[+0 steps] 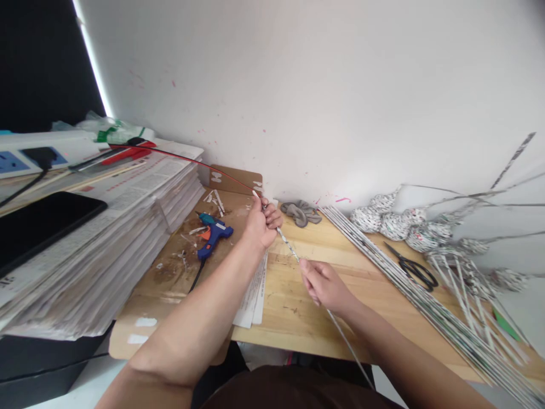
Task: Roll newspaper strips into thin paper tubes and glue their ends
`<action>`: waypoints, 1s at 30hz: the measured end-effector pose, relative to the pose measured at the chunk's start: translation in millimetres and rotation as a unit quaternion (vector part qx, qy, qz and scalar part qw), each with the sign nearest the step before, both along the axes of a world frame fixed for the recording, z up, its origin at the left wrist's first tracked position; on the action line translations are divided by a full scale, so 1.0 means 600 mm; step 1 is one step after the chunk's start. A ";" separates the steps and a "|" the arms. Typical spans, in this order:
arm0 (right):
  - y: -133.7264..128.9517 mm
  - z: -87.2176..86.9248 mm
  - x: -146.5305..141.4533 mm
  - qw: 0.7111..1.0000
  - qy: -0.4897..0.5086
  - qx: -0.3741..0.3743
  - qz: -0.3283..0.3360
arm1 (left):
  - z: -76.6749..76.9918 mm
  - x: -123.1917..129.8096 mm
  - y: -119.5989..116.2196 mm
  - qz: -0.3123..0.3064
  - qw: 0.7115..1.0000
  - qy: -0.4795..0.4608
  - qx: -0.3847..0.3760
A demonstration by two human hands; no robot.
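A thin rolled-newspaper stick (289, 244) runs slantwise between my two hands above the wooden table. My left hand (264, 220) is closed around its upper part, and a white tip pokes out past the thumb. Lower down, my right hand (319, 281) pinches the same stick, whose thin tail drops below the table's front edge. Left of my hands, a blue glue gun (214, 238) lies on a stained cardboard sheet (170, 284). Printed paper sheets (251, 304) lie partly under my left forearm.
Tall newspaper stack (128, 255) at left carries a black phone (51, 227), a power strip (51, 153) and a red-handled cutter (128, 153). Right: long paper sticks (383, 272), black scissors (413, 267), woven paper shapes (395, 224). A grey cloth band (301, 213) lies by the wall.
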State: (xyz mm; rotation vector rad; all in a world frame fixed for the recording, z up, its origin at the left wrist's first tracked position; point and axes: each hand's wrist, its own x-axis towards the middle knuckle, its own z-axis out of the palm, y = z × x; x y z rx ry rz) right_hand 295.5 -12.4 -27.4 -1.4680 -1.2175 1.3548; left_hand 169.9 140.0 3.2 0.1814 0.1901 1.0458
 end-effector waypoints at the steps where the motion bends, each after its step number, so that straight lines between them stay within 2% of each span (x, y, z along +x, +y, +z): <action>1: 0.001 -0.001 0.001 0.997 0.056 -0.042 0.030 | 0.000 0.000 0.000 -0.002 1.000 -0.001 0.001; 3: 0.003 -0.002 0.002 0.980 0.145 -0.114 0.080 | 0.000 0.000 0.000 -0.003 1.000 -0.003 0.003; 4: 0.003 -0.003 0.002 0.976 0.154 -0.131 0.086 | 0.000 0.000 0.001 -0.003 1.000 -0.003 0.004; 6: 0.002 -0.002 0.000 0.987 0.092 -0.118 0.058 | 0.000 0.000 0.001 0.001 1.000 0.000 0.003; 8: -0.002 0.003 -0.003 0.998 -0.049 -0.031 0.012 | -0.001 0.000 0.002 0.005 1.000 0.002 0.004; 9: -0.006 0.007 -0.004 0.991 -0.131 0.031 -0.008 | -0.001 0.000 0.003 0.007 1.000 0.004 0.004; 11: -0.012 0.013 -0.004 0.953 -0.266 0.138 -0.031 | -0.003 0.000 0.004 0.011 1.000 0.008 0.006; 13: -0.016 0.015 -0.002 0.932 -0.319 0.169 -0.039 | -0.004 0.001 0.004 0.013 1.000 0.012 0.006; 15: -0.016 0.012 0.001 0.959 -0.261 0.110 -0.029 | -0.004 0.001 0.003 0.011 1.000 0.012 0.006; 17: -0.013 0.005 0.004 0.993 -0.121 0.008 0.002 | -0.003 0.001 0.002 0.008 1.000 0.007 0.007; 18: -0.011 0.002 0.005 0.998 -0.043 -0.041 0.026 | -0.002 0.001 0.001 0.007 1.000 0.006 0.007; 20: -0.006 -0.001 0.007 0.990 0.062 -0.104 0.069 | -0.002 0.001 0.001 0.006 1.000 0.005 0.006; 22: -0.004 0.000 0.005 0.989 0.059 -0.108 0.078 | -0.001 0.001 0.001 0.007 1.000 0.008 0.002; 24: -0.003 0.005 0.002 0.996 -0.055 -0.045 0.049 | -0.001 0.001 0.002 0.011 1.000 0.009 0.002; 25: -0.004 0.009 0.000 0.989 -0.142 0.010 0.032 | -0.002 0.001 0.003 0.014 1.000 0.010 0.003; 26: -0.006 0.012 -0.002 0.969 -0.235 0.067 0.020 | -0.002 0.001 0.003 0.018 1.000 0.012 0.004; 28: -0.011 0.019 -0.003 0.903 -0.402 0.152 0.012 | -0.003 0.001 0.004 0.024 1.000 0.018 0.003; 30: -0.016 0.022 -0.003 0.843 -0.507 0.177 0.013 | -0.004 0.002 0.005 0.029 0.999 0.027 0.000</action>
